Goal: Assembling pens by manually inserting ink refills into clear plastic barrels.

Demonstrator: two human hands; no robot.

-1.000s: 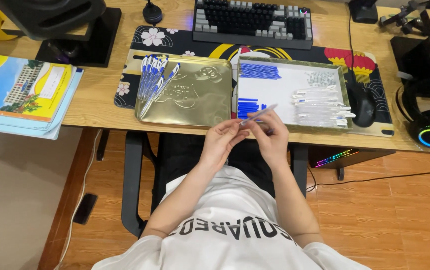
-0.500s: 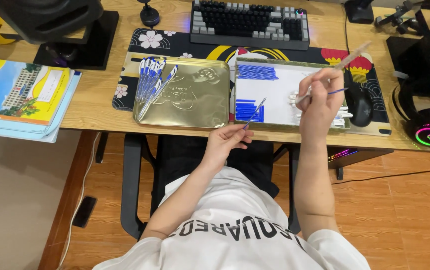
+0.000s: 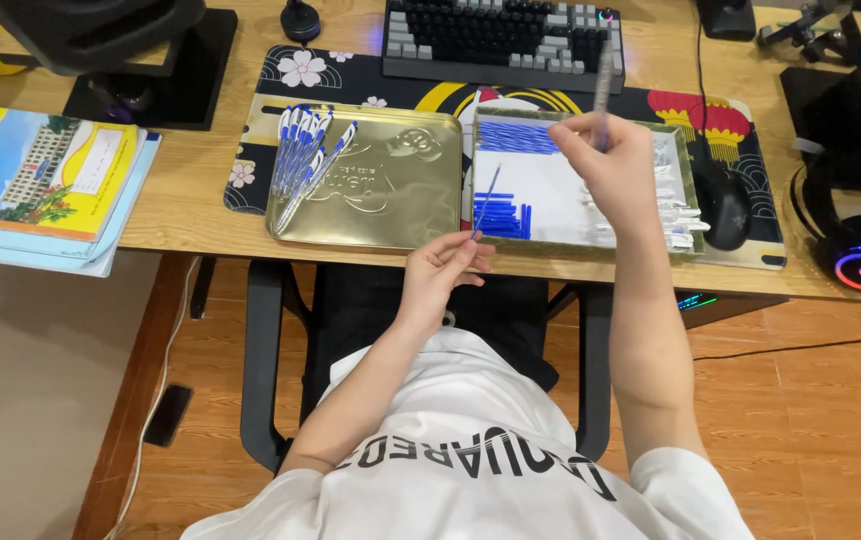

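Nearest the chair, the left hand pinches a thin blue pen refill at the desk edge, while the right hand clamps a clear plastic pen barrel upright above the white-lined tray

Gold tin lid, blue refills, floral black desk mat.

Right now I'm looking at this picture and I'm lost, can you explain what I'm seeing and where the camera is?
No machine here: a person wears a camera on the head, looking down at their own hands and a wooden desk. The left hand pinches a thin blue refill. The right hand holds a clear pen barrel upright. On the desk lie a gold lid with finished pens, a tray of pen parts, a keyboard and books.
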